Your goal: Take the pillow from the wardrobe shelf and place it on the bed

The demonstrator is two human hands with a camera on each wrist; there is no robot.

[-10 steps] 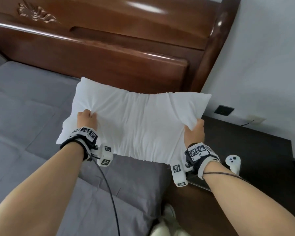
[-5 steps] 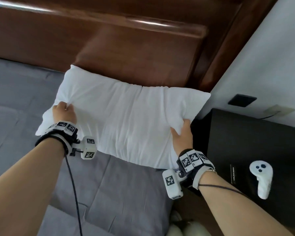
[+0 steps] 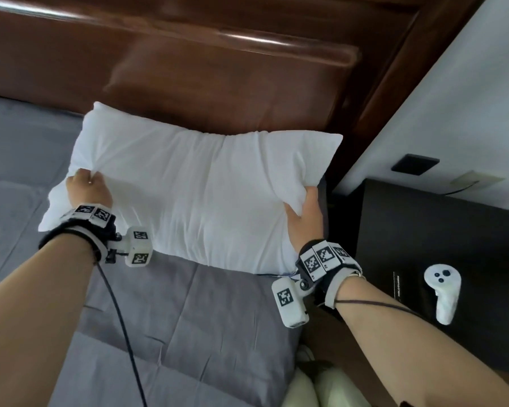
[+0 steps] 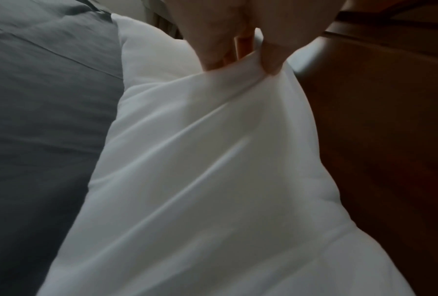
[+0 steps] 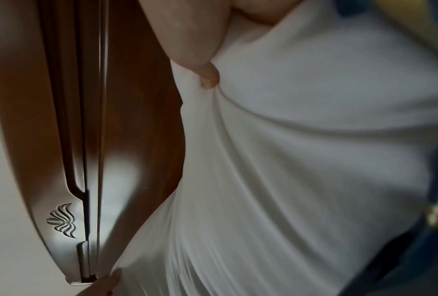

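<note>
A white pillow [image 3: 200, 189] lies across the head of the grey bed [image 3: 171, 312], close against the dark wooden headboard [image 3: 224, 83]. My left hand [image 3: 87, 190] pinches a fold of fabric at the pillow's left end; the left wrist view shows the fingers [image 4: 271, 60] bunching the cloth of the pillow [image 4: 200, 180]. My right hand [image 3: 304, 218] grips the pillow's right end near the bed's edge. In the right wrist view the thumb [image 5: 207, 78] presses into the pillow [image 5: 301, 160] beside the headboard [image 5: 126, 120].
A dark bedside table [image 3: 441, 259] stands right of the bed with a white controller [image 3: 442, 292] on it. A white wall [image 3: 467, 83] with a black socket [image 3: 415, 163] rises behind it. A cable [image 3: 121, 324] trails from my left wrist.
Both hands have carried the pillow forward and down, from in the air before the headboard onto the grey sheet. The grips stay the same.
</note>
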